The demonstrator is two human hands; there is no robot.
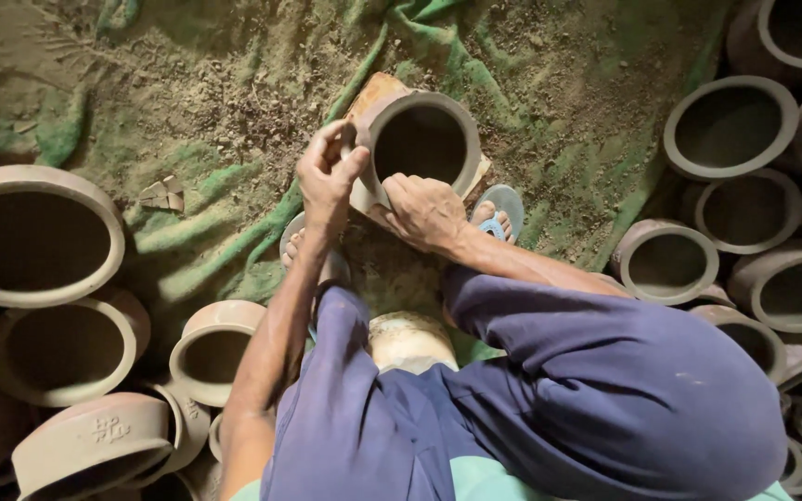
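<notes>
So the person is squatting on the floor, knees up in dark blue trousers, both arms reaching forward to a clay pot (420, 144) sitting in the upper middle of the frame on a flat slab (375, 93). The left hand (327, 176) is raised at the pot's left rim, fingers curled in and pinched together at the edge; can't make out if there's a small tool in there or just the rim itself. The right hand (424, 211) lies low against the near side of the pot, fingers bent and pressed onto the wall, wrist angled back toward the knee. Both feet in sandals (503, 209) poke out just below the hands.

Everything sits on a dusty green cloth (234, 102). More unfired pots (34, 237) crowd the left edge and another pile (730, 125) the right, several cut off by the frame. A pale rounded thing (410, 339) between the knees is half hidden, hard to say what it is.
</notes>
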